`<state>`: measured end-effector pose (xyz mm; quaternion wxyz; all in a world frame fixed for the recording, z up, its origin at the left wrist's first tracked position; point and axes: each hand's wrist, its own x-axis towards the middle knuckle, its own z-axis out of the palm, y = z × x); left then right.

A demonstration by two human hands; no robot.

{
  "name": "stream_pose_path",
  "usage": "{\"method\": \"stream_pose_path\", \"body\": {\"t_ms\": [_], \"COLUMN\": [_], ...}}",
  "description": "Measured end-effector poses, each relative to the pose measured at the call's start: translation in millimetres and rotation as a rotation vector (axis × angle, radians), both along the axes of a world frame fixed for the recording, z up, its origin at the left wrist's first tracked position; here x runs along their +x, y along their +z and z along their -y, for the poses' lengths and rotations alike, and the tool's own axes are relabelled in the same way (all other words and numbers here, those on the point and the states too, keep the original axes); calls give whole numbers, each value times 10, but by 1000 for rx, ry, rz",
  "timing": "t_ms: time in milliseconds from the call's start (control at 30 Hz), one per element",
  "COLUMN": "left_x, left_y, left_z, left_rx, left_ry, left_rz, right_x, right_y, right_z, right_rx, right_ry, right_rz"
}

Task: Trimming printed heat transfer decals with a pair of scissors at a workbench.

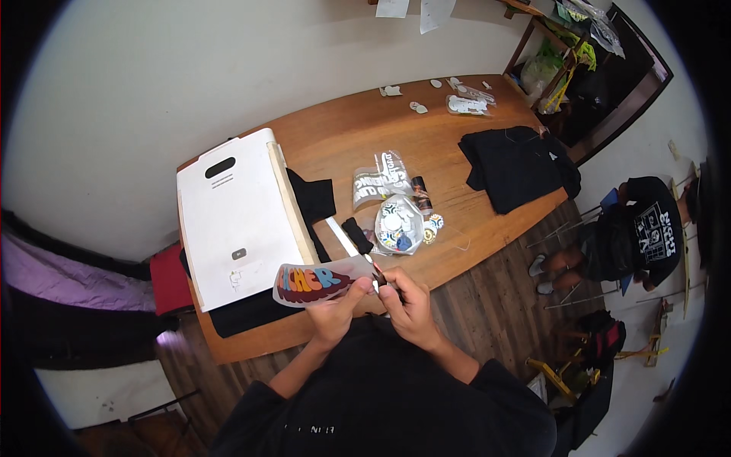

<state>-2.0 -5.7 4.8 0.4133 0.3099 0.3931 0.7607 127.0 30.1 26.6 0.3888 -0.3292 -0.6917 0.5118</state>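
My left hand [335, 316] is closed on a translucent transfer sheet [312, 283] printed with colourful bubble letters over a dark red shape. The sheet is held up in front of me, its printed part reaching out to the left. At its right end, my right hand [411, 308] is closed in a pinch with the thumb forward, close to my left thumb. A thin dark and red thing shows between the two hands; its kind is too small to make out. Beyond them on the table are a white strip [342, 236] and a small black bundle [357, 234].
A white board-like panel [244, 206] lies over black cloth on the left of the wooden table [343, 129]. Past my hands stand a tub of round stickers [398, 228] and a dark can [421, 194]. Folded black shirts [514, 167] lie right; a person [640, 228] sits beyond.
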Motion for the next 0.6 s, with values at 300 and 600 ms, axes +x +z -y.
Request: {"method": "stream_pose_path", "body": {"t_ms": [300, 600], "left_x": [-21, -46], "left_y": [68, -93], "left_z": [-27, -18], "left_rx": [19, -54], "left_ry": [-44, -41], "left_rz": [-13, -41], "right_x": [11, 21], "right_y": [-58, -25], "right_z": [-21, -50], "right_rx": [27, 23], "right_ry": [-7, -1], "right_rz": [-19, -6]}}
